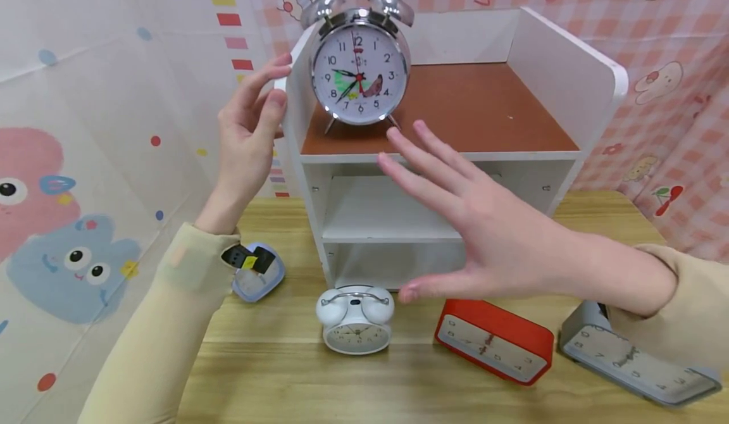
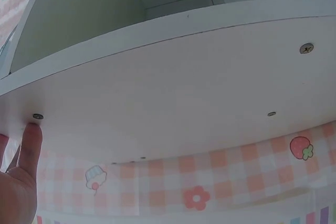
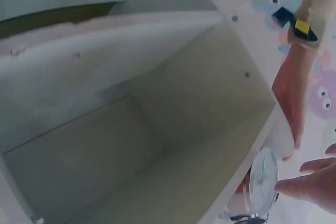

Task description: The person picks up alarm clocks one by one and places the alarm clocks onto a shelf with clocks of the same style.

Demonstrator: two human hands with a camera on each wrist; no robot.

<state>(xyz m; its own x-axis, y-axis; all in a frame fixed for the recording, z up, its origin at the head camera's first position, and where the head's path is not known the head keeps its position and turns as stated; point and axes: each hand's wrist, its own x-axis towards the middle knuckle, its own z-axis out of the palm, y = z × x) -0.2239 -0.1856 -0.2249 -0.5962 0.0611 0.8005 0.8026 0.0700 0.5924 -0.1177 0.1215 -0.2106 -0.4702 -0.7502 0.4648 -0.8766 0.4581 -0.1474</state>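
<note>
In the head view, a white shelf unit (image 1: 316,221) with a brown top board (image 1: 484,104) is seen on a wood-grain surface (image 1: 273,380). A silver twin-bell alarm clock (image 1: 361,73) is stood upright on that top board, close to the unit's left side panel (image 1: 293,104), with its dial turned outward (a small coloured picture is printed on it). The left hand (image 1: 247,120) is held at the upper part of the unit's left side; its fingers are extended rather than clenched, and in the left wrist view a fingertip is rested on the panel's outer face, just beside a screw (image 2: 38,116). The right hand (image 1: 484,221) is held in front of the unit with fingers spread and nothing grasped; its fingertips are pointed toward the foot of the silver clock, and whether contact is made cannot be told.

Just in front of the unit, a white twin-bell clock (image 1: 355,319) is placed. A red clock (image 1: 495,342) is set in front of the unit's right half, a grey clock (image 1: 638,364) farther right of it, partly covered by the right sleeve (image 1: 678,323). Left of the unit, a pale blue clock (image 1: 267,288) is partly hidden by a black wrist strap (image 1: 263,259).
</note>
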